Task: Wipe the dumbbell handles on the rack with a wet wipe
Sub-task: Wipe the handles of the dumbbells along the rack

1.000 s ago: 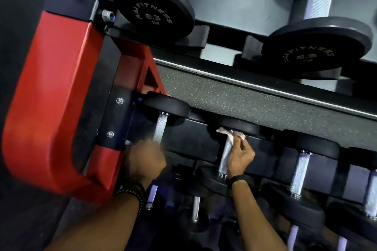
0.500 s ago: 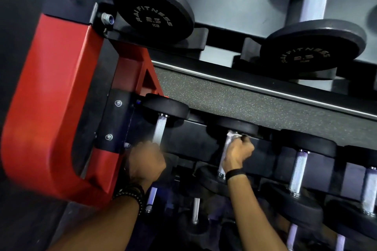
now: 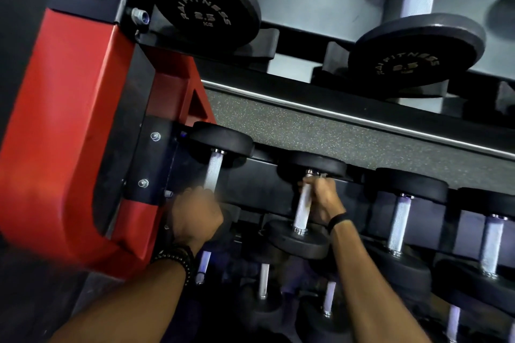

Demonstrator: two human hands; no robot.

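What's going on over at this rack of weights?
A person is cleaning dumbbell handles on the middle shelf of a red and black rack. The right hand grips the second dumbbell's handle near its top, with a bit of white wet wipe just showing above the fingers. The left hand holds the lower end of the first dumbbell's handle, beside the frame.

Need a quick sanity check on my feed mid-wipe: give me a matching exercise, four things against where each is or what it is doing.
1. left hand
2. right hand
3. 2.5 kg dumbbell
4. red frame

a. upper shelf
b. left end of rack
c. grips second handle of the middle row
d. grips leftmost handle of the middle row

Pairs: 1-d, 2-c, 3-a, 4-b
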